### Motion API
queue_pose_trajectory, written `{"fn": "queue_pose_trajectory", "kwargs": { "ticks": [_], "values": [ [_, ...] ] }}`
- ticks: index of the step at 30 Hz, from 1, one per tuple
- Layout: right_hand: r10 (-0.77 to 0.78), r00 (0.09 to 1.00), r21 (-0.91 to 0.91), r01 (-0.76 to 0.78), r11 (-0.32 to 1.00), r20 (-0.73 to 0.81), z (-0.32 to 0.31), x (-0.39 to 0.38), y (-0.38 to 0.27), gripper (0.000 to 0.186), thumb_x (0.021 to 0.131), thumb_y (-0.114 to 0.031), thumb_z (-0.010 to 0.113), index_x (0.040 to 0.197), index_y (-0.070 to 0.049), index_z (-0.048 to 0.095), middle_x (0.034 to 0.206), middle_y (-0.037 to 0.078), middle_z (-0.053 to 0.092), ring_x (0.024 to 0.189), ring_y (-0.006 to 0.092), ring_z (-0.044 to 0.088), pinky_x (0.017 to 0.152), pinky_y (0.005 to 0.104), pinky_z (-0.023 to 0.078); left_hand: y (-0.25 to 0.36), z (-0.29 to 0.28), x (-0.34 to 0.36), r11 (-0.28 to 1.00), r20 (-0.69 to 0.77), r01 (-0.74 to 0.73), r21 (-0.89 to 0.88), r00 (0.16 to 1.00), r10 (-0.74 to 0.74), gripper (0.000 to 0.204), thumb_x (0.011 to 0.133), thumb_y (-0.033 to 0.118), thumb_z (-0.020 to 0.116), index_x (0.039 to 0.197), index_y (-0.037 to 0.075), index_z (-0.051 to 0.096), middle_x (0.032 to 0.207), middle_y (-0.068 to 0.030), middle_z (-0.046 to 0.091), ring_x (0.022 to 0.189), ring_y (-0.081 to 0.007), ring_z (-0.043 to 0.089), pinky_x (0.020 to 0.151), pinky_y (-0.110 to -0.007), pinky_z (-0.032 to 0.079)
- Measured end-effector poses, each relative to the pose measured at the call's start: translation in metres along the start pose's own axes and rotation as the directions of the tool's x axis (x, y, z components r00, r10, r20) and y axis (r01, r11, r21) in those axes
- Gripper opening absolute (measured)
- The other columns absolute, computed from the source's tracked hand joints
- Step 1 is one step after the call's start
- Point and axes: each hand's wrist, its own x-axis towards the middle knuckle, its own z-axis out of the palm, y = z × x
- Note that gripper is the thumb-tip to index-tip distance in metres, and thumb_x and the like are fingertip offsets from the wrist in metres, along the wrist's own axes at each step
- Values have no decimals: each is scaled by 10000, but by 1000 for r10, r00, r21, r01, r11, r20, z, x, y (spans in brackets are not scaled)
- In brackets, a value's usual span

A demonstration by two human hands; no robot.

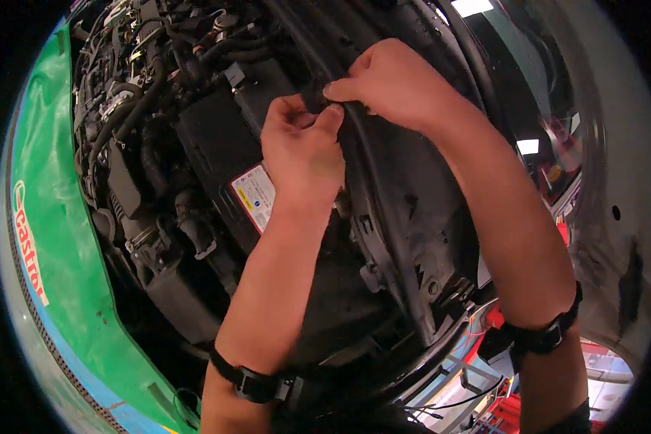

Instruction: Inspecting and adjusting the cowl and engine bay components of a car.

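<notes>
A long black rubber strip (369,181) runs along the edge of a dark panel (427,217) in a car's engine bay. My right hand (394,83) is closed at this strip, thumb pressed against its upper part. Just left of it, my left hand (304,145) is closed too, thumb and curled fingers pinched together next to the strip. What lies between the left fingertips is hidden. Under and beside my left hand is a black car battery (220,134) with a white, red-edged label (254,194).
Hoses and wiring of the engine (152,79) fill the left side. A green fender cover (72,188) hangs over the car's far-left edge. The windshield (535,87) and the raised grey hood (615,181) stand at right. Black straps with buckles (257,385) circle my forearms.
</notes>
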Motion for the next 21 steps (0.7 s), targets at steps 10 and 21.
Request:
{"fn": "queue_pose_trajectory", "kwargs": {
  "ticks": [10,21],
  "values": [
    [-71,997,49,69,996,33,1,2,-3,410,773,-277,801,595,25,587,533,67,525,492,172,553,498,330,471,0,5,-2,990,-28,16,-137,999,-20,272,866,48,751,1024,45,529,810,-7,514,639,-90,511,534,-275,410],
    [48,997,124,-55,991,60,1,0,-3,380,744,-340,809,775,32,736,752,157,705,701,288,697,703,380,560,-5,1,1,997,22,-66,-46,997,67,265,869,46,752,1013,44,529,815,-4,524,697,-92,529,581,-277,417]
  ]
}}
